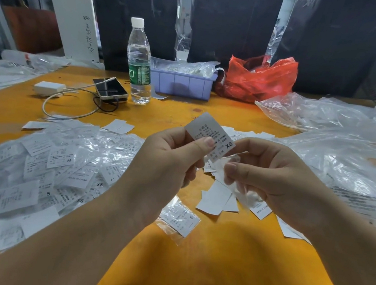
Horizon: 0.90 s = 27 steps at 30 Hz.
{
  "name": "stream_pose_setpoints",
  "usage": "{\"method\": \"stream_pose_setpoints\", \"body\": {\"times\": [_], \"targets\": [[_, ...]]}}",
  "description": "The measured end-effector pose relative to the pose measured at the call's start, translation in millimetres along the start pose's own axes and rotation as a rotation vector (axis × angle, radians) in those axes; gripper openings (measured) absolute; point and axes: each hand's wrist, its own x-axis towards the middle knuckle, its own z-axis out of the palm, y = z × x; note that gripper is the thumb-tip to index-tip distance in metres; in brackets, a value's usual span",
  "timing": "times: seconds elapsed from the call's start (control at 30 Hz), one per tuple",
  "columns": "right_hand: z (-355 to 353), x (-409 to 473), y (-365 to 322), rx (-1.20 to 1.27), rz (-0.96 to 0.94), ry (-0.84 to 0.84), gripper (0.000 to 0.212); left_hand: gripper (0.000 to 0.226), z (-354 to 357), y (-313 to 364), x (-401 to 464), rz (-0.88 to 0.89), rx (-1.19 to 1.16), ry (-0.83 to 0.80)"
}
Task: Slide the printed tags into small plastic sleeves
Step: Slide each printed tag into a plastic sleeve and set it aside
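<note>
At the centre of the frame the left hand (176, 155) pinches a printed tag (210, 135) marked XS, its thumb pressed on the printed face and the fingers curled behind it, so the tag tilts up above the yellow table (228, 252). Just to its right the right hand (270, 172) has its fingers curled round a small clear plastic sleeve (236, 183), thumb and forefinger pinching the sleeve's top edge right at the tag's lower corner; whether the corner is already inside the sleeve cannot be told. Below the hands lie a tag already in a sleeve (181, 216) marked S and a scatter of loose blank-side tags (215, 199). The left of the frame is covered by a heap of sleeved tags (50, 166) printed with sizes such as M, XS and S. Toward the top of the frame stand a water bottle (138, 61), a phone (111, 89) with a white cable and charger (49, 88), a lilac plastic tray (182, 83) and a red plastic bag (257, 77). Crumpled clear plastic bags (337, 140) fill the right side.
</note>
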Motion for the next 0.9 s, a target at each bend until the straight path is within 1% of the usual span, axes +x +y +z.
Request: {"method": "stream_pose_setpoints", "body": {"times": [0.13,0.33,0.43,0.57,0.67,0.8,0.9], "targets": [[0.8,-0.3,0.9,-0.006,-0.010,-0.002,0.037,0.015,0.6,-1.5,0.2,-0.029,-0.019,0.000],[1.6,0.5,0.6,-0.024,-0.018,0.002,0.038,0.015,2.2,-2.5,-0.3,-0.012,-0.022,0.017],[1.9,-0.3,0.5,-0.029,-0.011,-0.004,0.033,0.017,1.3,-1.9,-0.2,-0.007,-0.050,0.040],[3.1,-0.7,0.1,-0.025,-0.014,-0.024,0.027,0.016,3.4,-3.6,-1.4,0.001,-0.021,0.014],[2.7,-0.8,-1.0,-0.031,-0.012,-0.023,0.030,0.021,4.0,-4.9,-2.0,0.024,0.035,0.003],[2.4,-0.4,-1.5,-0.014,-0.009,-0.019,0.039,0.010,1.9,-5.5,-1.6,0.044,0.107,0.005],[1.9,-0.4,-1.1,-0.012,-0.007,-0.017,0.040,0.010,1.2,-7.0,-1.3,0.041,0.140,-0.004]]}}
